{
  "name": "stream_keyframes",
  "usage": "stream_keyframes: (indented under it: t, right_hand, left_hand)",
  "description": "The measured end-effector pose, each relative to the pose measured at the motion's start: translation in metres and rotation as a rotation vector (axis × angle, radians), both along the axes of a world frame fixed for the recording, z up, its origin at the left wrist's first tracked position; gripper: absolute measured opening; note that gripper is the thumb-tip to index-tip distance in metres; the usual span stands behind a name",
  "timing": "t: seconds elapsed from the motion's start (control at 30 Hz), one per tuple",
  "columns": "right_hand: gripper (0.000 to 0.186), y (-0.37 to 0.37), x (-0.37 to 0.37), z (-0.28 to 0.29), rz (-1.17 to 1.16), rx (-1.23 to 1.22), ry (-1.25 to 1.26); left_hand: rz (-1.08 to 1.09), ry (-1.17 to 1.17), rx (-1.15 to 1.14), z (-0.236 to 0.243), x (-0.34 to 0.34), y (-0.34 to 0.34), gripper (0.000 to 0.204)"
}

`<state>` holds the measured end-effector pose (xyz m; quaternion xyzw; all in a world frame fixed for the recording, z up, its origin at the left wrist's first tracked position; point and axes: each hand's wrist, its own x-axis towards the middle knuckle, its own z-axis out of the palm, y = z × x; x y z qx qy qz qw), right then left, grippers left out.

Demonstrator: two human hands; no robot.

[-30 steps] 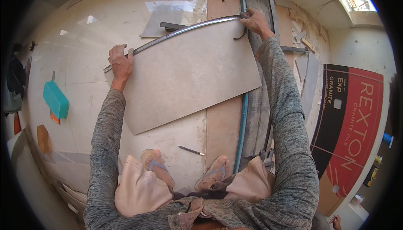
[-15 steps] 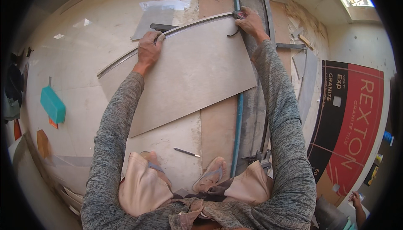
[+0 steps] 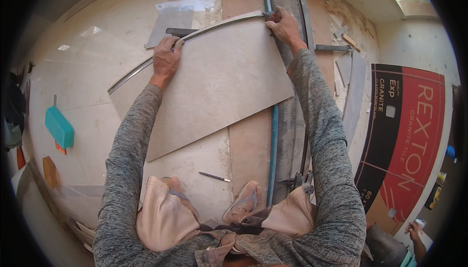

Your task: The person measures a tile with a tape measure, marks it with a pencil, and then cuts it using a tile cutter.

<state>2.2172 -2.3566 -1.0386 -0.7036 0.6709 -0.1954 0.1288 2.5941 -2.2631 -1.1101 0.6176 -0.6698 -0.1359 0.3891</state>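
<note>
A large beige-grey tile (image 3: 219, 82) lies at a slant in front of me, its right part over the tile cutter (image 3: 287, 135). Along its far edge runs a metal measuring-tape blade (image 3: 223, 24), drawn out as far as the left corner. My left hand (image 3: 166, 58) is closed around the blade partway along that edge, fingertips over the far side. At the far right corner, my right hand (image 3: 286, 29) grips the dark red-and-black tape measure case (image 3: 273, 15).
A dark pencil (image 3: 214, 176) lies near my feet. Teal box (image 3: 59, 126) sits at left; a red-and-black tile carton (image 3: 407, 140) stands at right. Offcuts (image 3: 350, 72) lie beyond the cutter's dark side arm (image 3: 333, 47). Another person's hand (image 3: 414, 230) shows at lower right.
The view has shifted slightly, so most things sit a little further left. The blade looks tilted, showing a shinier, narrower face at its left end. Both hands keep their holds.
</note>
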Motion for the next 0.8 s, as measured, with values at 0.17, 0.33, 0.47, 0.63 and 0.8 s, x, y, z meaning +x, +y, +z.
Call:
stream_keyframes:
  t: [0.17, 0.33, 0.47, 0.63, 0.8]
  right_hand:
    - [0.059, -0.004, 0.008, 0.001, -0.021, 0.001, 0.023]
    - [0.058, -0.003, 0.011, -0.003, -0.085, -0.041, 0.038]
    - [0.057, -0.002, 0.013, -0.001, -0.09, -0.058, 0.024]
    - [0.032, 0.073, 0.065, 0.008, 0.064, -0.317, -0.053]
    - [0.042, 0.281, 0.135, -0.005, 0.621, 0.51, -0.101]
  left_hand:
    - [-0.034, -0.125, -0.118, 0.006, -0.021, -0.014, 0.014]
    - [-0.014, -0.194, -0.172, 0.007, -0.041, -0.024, 0.015]
    - [-0.041, -0.16, -0.147, 0.006, -0.062, -0.038, 0.014]
    - [-0.033, -0.126, -0.138, 0.003, -0.075, -0.045, 0.014]
    - [-0.043, -0.13, -0.133, 0.004, -0.085, -0.046, 0.014]
